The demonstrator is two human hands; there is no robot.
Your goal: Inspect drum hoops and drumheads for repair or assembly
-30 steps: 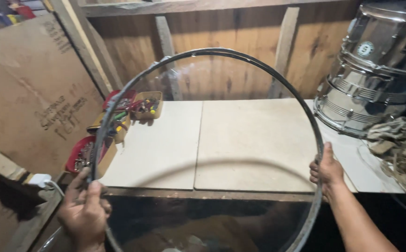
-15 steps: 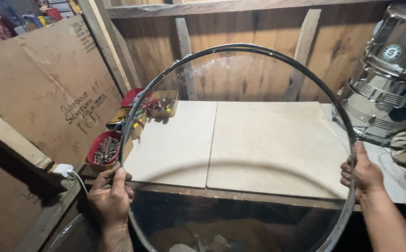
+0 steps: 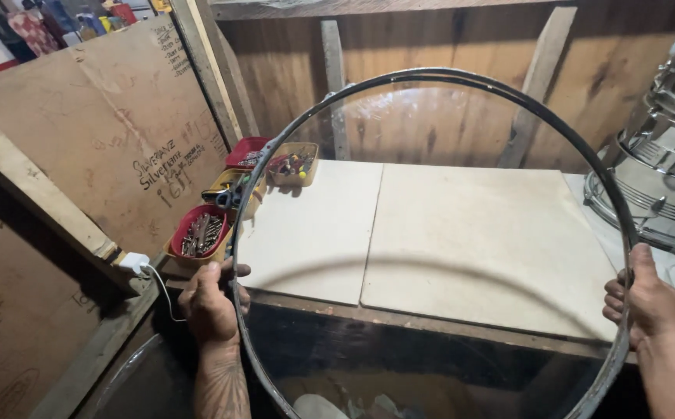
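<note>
The big clear drumhead in its dark hoop now stands nearer and more upright before me, over the pale worktop. My left hand has climbed its rim, fingers wrapped; my right hand grips the opposite edge, seemingly tight. Small parts trays sit left.

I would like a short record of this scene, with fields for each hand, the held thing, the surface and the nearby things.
left hand: grips the left side of the hoop, fingers wrapped round the rim
right hand: grips the right side of the hoop
hoop: large dark round frame with a clear skin, held upright over the bench
bench: two pale boards side by side
trays: small red and yellow ones with screws and bits, at the bench's left edge
drum shells: shiny metal, at right
</note>
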